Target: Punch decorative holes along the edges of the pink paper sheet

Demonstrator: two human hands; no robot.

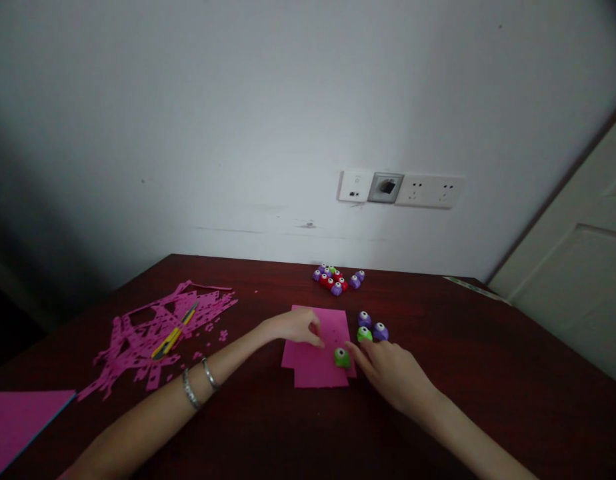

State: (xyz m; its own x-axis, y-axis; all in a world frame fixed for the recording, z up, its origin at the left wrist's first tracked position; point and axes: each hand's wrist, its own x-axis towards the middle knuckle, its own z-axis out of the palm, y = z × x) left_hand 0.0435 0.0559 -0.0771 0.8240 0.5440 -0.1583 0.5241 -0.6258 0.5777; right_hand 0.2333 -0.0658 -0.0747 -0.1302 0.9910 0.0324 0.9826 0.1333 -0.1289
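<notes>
Scraps (133,343) of pink foam or paper at left, yellow cutter (173,337) atop; next rightward, left hand (299,325), half-curled, narrow thumb-finger gap, nothing visible in it, over the left part of a pink sheet (311,372). Green eyed figure (342,359), roundish, no clear long axis, sits on the sheet's near right part between the hands, right hand (393,377) nearer, its thumb reaching in from the right. Right hand's fingers partly hidden, so grip and contact cannot be told; second green figure (364,333) just beyond its knuckles.
</notes>
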